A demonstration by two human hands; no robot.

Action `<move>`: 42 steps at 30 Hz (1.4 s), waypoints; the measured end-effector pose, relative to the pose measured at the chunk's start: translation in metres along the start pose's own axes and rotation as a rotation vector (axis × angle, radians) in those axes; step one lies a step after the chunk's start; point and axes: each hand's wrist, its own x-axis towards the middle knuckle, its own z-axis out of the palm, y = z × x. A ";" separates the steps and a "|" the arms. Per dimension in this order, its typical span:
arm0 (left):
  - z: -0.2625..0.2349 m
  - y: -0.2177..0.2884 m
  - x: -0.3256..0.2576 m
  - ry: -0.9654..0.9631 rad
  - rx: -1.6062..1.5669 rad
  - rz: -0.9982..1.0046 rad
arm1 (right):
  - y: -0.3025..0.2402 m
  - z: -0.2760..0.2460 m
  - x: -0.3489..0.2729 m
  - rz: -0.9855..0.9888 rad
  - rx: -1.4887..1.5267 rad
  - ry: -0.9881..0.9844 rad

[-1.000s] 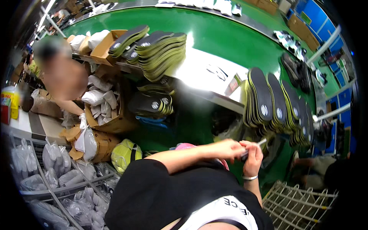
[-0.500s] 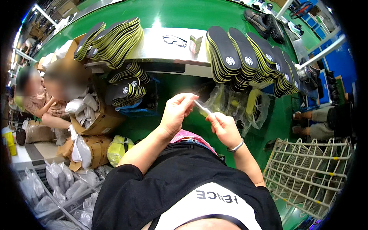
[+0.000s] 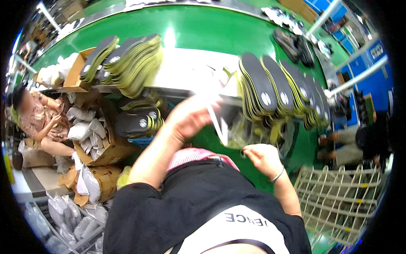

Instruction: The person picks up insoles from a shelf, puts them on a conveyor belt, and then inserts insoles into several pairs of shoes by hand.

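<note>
My left hand (image 3: 190,118), smeared by motion, is raised in front of the bench edge. A thin white strip (image 3: 218,127) hangs down from its fingers, slanting toward the right. Below and to the right, my right hand (image 3: 264,160) is pinched, thumb against fingers, apart from the strip; what it pinches, if anything, is too small to name. Behind the hands stands a bench (image 3: 179,70) with a stack of black and yellow-green insoles (image 3: 135,63) at left and several more insole stacks (image 3: 256,84) at right.
Clear plastic bags (image 3: 253,135) hang under the bench's right part. At left are a cardboard box (image 3: 105,144) of white wrapped packets and a seated person (image 3: 46,114). A wire rack (image 3: 338,199) stands at right, dark shoes (image 3: 294,47) lie beyond the bench.
My hands have moved apart, the right one down and to the right. The white strip, between both hands before, now hangs from my left hand only. The whole view has shifted slightly.
</note>
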 end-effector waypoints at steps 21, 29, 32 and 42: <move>-0.086 0.112 -0.004 0.371 0.359 0.285 | -0.074 0.092 0.217 0.343 1.588 -0.003; -0.244 0.362 -0.058 1.263 1.187 0.776 | -0.029 0.074 0.176 0.473 1.263 -0.131; -0.344 0.419 -0.067 1.361 1.423 0.336 | -0.034 0.084 0.161 0.608 1.229 -0.104; -0.349 0.467 0.014 1.253 1.664 0.853 | -0.047 0.085 0.135 0.971 1.420 -0.269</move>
